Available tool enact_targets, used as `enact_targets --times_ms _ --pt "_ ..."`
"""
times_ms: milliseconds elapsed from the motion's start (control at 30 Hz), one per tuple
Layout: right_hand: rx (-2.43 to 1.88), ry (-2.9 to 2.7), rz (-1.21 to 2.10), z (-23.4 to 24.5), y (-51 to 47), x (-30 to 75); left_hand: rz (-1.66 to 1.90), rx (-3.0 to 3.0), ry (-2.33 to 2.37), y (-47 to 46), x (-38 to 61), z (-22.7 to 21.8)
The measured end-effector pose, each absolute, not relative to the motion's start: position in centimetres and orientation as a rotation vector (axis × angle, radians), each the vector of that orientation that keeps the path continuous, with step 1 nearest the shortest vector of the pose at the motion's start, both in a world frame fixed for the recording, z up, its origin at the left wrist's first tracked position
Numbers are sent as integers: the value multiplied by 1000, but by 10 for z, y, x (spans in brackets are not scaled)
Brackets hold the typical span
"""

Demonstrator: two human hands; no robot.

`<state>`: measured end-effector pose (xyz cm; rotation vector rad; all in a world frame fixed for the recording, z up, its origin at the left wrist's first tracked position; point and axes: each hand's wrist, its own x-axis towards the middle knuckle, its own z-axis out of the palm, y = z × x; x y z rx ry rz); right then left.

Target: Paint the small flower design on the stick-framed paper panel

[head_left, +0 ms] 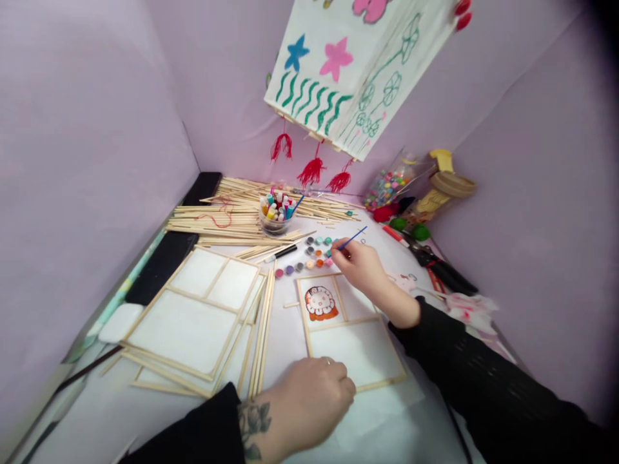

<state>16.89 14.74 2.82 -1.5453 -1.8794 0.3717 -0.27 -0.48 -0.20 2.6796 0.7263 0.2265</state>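
High up, far past the fingers of the right hand: a big white paper lantern with stars and green waves. Hangs at a slant.

Left of the fingers of the left hand: a stack of wooden frames with white paper. Past that stack, farther from both hands' fingers: lots of thin sticks.

Right between both hands: a single frame, flat on the table. Reaches from just under the right hand back to the left fingers.

Over its near left corner: left fingers, curled in and close together. Cannot tell if pinching the wood or only resting there.

Up ahead of the left fingers, and a bit nearer to the body than the right fingertips: a lion drawing with orange at the bottom. Sits in the frame's far left box.

In the right fingers, pinched tight down low: a blue brush. Leans with the top end far and right, the low end near and left, toward the little paint pots.

Just left of the right fingertips: those pots, in rows, much nearer to the right hand than to the left. Cannot tell if touching the brush tip.
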Motion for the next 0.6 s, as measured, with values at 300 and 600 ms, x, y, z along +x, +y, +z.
enact_targets --times_ms 300,600 --pt "-1552 -1966 353 15 151 165 241 2665 728 -5 -3 -3" --pt "-1573 -1960 382 10 149 164 240 2655 736 -5 -2 -5"
